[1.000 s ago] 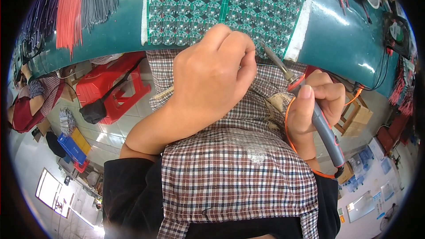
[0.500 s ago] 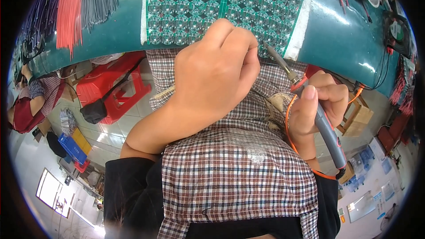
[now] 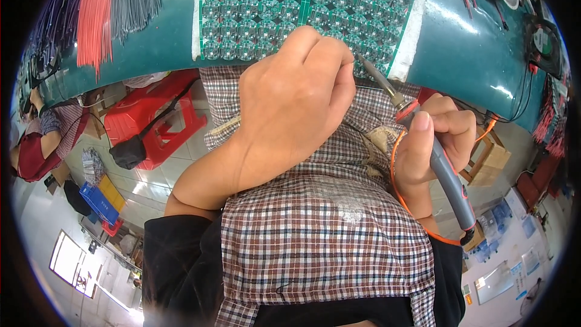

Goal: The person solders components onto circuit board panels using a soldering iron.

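In my right hand (image 3: 442, 139) is a soldering iron (image 3: 446, 175) with a grey handle and an orange cord. Its metal tip points up and left, at the near edge of the green circuit board panel (image 3: 307, 0). Whether the tip touches the board I cannot tell. My left hand (image 3: 296, 88) is closed over the panel's near edge, left of the tip. Its fingertips are turned away from view, so anything pinched in them is hidden. Rows of small round boards with components fill the panel, which lies on a white pad (image 3: 409, 39).
Bundles of red wires (image 3: 95, 18) and grey wires (image 3: 136, 0) hang at the left of the green table (image 3: 460, 54). More red wires lie at the far right, near a small black fan (image 3: 541, 45). A red stool (image 3: 154, 121) stands below left; a co-worker's arm (image 3: 51, 142) shows beyond.
The soldering iron's tip has shifted very slightly up and left. My left hand stays almost in the same place.
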A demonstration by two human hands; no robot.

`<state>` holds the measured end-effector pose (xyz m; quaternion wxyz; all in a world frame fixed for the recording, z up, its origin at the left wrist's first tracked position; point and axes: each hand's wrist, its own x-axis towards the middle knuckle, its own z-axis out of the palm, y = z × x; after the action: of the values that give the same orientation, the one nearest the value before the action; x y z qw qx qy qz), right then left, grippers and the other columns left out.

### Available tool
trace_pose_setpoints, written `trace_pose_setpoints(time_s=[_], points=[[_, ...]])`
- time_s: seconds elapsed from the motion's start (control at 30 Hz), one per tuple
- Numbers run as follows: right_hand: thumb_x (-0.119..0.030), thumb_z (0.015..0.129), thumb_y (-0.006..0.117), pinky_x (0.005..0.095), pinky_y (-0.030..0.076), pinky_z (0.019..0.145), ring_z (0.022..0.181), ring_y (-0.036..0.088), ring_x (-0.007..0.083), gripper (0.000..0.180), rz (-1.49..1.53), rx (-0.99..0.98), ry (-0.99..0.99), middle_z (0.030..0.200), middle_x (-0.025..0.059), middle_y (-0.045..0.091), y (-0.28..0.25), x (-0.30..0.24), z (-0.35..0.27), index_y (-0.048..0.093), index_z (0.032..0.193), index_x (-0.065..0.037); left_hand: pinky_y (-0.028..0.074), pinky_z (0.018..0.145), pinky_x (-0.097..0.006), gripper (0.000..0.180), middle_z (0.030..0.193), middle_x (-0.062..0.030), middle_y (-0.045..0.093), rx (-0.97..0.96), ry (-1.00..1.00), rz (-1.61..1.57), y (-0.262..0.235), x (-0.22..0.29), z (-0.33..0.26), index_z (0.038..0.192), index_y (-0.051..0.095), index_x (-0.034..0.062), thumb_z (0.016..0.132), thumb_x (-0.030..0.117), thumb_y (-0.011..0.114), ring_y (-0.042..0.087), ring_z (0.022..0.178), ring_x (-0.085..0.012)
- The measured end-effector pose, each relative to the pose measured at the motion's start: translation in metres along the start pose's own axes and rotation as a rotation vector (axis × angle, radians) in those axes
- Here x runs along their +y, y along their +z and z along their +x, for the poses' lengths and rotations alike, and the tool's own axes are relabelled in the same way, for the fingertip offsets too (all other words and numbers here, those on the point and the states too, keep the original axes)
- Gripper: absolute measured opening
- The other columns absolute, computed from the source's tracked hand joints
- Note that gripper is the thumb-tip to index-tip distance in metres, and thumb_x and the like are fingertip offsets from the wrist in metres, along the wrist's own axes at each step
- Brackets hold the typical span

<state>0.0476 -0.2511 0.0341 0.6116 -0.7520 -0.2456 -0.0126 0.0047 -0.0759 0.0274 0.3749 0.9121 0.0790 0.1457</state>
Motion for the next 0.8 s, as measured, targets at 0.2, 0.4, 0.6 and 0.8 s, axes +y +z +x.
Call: trace_pose_setpoints(time_s=[0.2,0.4,0.6,0.8], points=[[0.000,0.080,0.061,0.0226,0.034,0.051,0.054,0.042,0.0095,0.022,-0.008,-0.021,-0.009,0.063,0.0054,0.049,-0.001,0.001,-0.001,0.039,0.081,-0.004,0.046,0.046,-0.032,0.012,0.073,-0.0047,0.052,-0.041,0.004,0.053,0.000,0.000,-0.001,0.077,0.056,0.0096,0.074,0.010,0.067,0.057,0.052,-0.0225],[0.000,0.080,0.060,0.0238,0.034,0.052,0.053,0.041,0.0098,0.022,-0.037,-0.011,-0.002,0.062,0.0048,0.048,0.001,-0.003,-0.003,0.039,0.082,-0.005,0.045,0.046,-0.031,0.013,0.074,-0.0045,0.051,-0.030,0.023,0.017,-0.001,0.000,-0.001,0.077,0.055,0.0098,0.072,0.008,0.067,0.056,0.053,-0.0219],[-0.001,0.079,0.060,0.0255,0.033,0.052,0.052,0.039,0.0097,0.023,0.024,-0.020,-0.054,0.062,0.0043,0.047,-0.008,-0.001,-0.012,0.038,0.083,-0.005,0.044,0.045,-0.030,0.017,0.073,-0.0032,0.050,-0.041,-0.011,-0.008,-0.011,0.000,-0.012,0.076,0.055,0.0101,0.067,0.005,0.068,0.055,0.052,-0.0193],[0.000,0.078,0.060,0.0259,0.033,0.052,0.052,0.039,0.0090,0.022,0.027,-0.054,-0.042,0.062,0.0045,0.047,-0.006,-0.001,-0.020,0.039,0.082,-0.005,0.039,0.042,-0.021,0.015,0.073,-0.0007,0.055,-0.050,-0.013,-0.001,-0.009,-0.002,-0.018,0.079,0.061,0.0081,0.069,0.001,0.069,0.049,0.047,-0.0062]])
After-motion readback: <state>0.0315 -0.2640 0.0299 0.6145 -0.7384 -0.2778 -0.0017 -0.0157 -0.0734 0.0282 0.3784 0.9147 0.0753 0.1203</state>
